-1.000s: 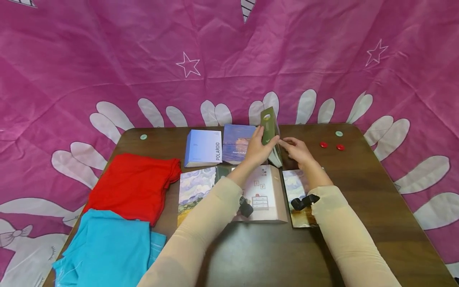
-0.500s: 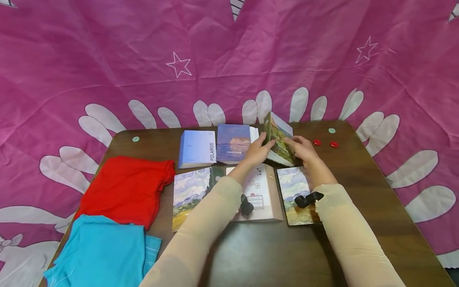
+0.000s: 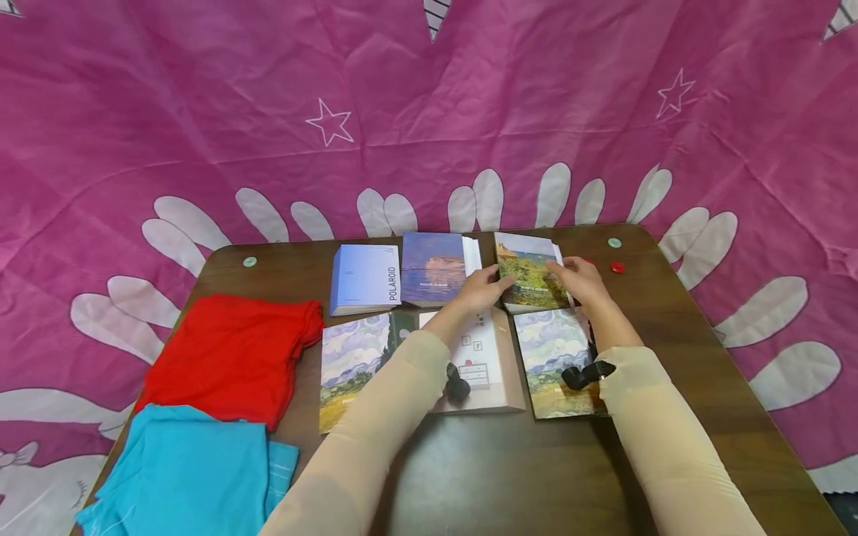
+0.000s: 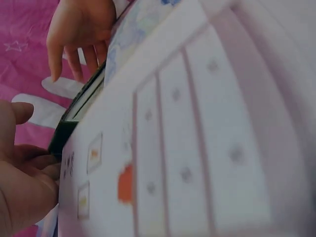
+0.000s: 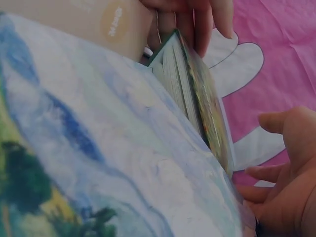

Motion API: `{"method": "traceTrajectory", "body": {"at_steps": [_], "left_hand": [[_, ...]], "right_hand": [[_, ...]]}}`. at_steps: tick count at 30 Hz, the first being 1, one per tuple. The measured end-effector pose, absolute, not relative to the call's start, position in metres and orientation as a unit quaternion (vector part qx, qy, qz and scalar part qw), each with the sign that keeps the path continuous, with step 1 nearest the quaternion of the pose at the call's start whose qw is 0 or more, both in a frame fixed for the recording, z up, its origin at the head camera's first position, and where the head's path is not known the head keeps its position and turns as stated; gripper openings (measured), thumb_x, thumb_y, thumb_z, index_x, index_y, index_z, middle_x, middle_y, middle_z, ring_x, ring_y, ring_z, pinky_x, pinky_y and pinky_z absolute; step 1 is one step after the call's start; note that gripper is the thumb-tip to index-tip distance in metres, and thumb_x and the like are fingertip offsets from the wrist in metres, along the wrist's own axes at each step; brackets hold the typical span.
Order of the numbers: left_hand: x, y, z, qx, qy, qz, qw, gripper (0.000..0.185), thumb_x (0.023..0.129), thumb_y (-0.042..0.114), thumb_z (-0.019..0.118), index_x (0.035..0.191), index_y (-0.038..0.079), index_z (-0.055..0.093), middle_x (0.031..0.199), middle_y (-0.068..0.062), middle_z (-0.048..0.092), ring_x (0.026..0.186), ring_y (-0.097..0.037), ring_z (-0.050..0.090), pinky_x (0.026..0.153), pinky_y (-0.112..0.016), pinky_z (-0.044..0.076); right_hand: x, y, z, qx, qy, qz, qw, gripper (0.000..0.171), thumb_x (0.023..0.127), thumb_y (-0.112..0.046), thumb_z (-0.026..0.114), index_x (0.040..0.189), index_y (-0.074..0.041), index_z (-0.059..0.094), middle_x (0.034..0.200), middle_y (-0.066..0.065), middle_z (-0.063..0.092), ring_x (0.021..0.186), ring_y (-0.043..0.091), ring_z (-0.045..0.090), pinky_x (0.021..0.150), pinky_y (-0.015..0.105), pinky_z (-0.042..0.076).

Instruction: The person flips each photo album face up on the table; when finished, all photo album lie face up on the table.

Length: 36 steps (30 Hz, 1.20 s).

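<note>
A photo album with a green landscape cover lies flat at the back of the brown table. My left hand touches its left edge, the thumb near the cover. My right hand rests at its right edge with relaxed fingers. In the right wrist view the album shows its page edges, with the left hand above it and the right hand loosely curled beside it. In the left wrist view the album's dark edge runs between the left hand and the right hand.
A blue Polaroid album and a seascape album lie left of it. Nearer me are two cloud-painting albums and a pale one. Red cloth and cyan cloth lie left. A red button lies right.
The green album stood upright on edge between my hands; it has tipped over to the right and now lies flat, cover up. Both hands followed it down.
</note>
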<state>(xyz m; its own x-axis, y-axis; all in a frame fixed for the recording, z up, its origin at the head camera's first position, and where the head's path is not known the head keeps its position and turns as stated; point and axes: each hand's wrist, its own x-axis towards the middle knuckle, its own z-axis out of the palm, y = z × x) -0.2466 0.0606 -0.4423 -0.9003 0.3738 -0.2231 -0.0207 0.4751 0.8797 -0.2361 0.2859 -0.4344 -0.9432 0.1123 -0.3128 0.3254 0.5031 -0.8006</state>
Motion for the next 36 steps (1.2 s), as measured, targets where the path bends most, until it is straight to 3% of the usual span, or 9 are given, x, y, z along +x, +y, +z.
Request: {"method": "traceTrajectory", "body": {"at_steps": [7, 14, 21, 28, 36], "left_hand": [[-0.246, 0.047, -0.445, 0.131, 0.853, 0.481, 0.155, 0.062, 0.106, 0.042, 0.049, 0.159, 0.011, 0.035, 0.157, -0.011, 0.043, 0.144, -0.029, 0.039, 0.117, -0.043, 0.034], [-0.235, 0.026, -0.436, 0.138, 0.85, 0.493, 0.125, 0.063, 0.105, 0.043, 0.053, 0.159, 0.016, 0.035, 0.16, -0.007, 0.04, 0.143, -0.029, 0.042, 0.115, -0.045, 0.038], [-0.22, 0.001, -0.43, 0.16, 0.861, 0.478, 0.065, 0.06, 0.104, 0.035, 0.056, 0.156, 0.012, 0.039, 0.161, -0.009, 0.038, 0.149, -0.028, 0.031, 0.121, -0.043, 0.026], [-0.2, -0.032, -0.431, 0.147, 0.872, 0.466, 0.041, 0.063, 0.104, 0.034, 0.056, 0.158, 0.011, 0.035, 0.163, -0.009, 0.033, 0.15, -0.032, 0.028, 0.12, -0.053, 0.025], [-0.183, -0.072, -0.433, 0.129, 0.879, 0.458, 0.021, 0.063, 0.104, 0.035, 0.056, 0.157, 0.008, 0.036, 0.162, -0.013, 0.034, 0.149, -0.034, 0.03, 0.119, -0.056, 0.027]], "right_hand": [[-0.237, 0.278, -0.437, 0.104, 0.874, -0.47, 0.068, 0.081, 0.102, -0.052, 0.052, 0.158, -0.001, 0.025, 0.159, 0.027, 0.03, 0.146, 0.045, 0.028, 0.116, 0.059, 0.029], [-0.229, 0.254, -0.429, 0.078, 0.829, -0.553, 0.01, 0.072, 0.102, -0.043, 0.057, 0.156, -0.002, 0.033, 0.153, 0.023, 0.042, 0.141, 0.039, 0.04, 0.114, 0.053, 0.035], [-0.214, 0.225, -0.426, 0.063, 0.772, -0.633, 0.012, 0.065, 0.105, -0.035, 0.054, 0.156, -0.001, 0.031, 0.153, 0.023, 0.042, 0.139, 0.037, 0.042, 0.114, 0.049, 0.036], [-0.194, 0.188, -0.435, 0.072, 0.705, -0.706, 0.022, 0.063, 0.106, -0.025, 0.054, 0.157, -0.001, 0.026, 0.155, 0.02, 0.038, 0.141, 0.033, 0.039, 0.117, 0.046, 0.034], [-0.177, 0.149, -0.438, 0.069, 0.671, -0.738, 0.02, 0.057, 0.105, -0.016, 0.055, 0.154, 0.001, 0.032, 0.155, 0.022, 0.038, 0.14, 0.032, 0.04, 0.116, 0.046, 0.034]]}}
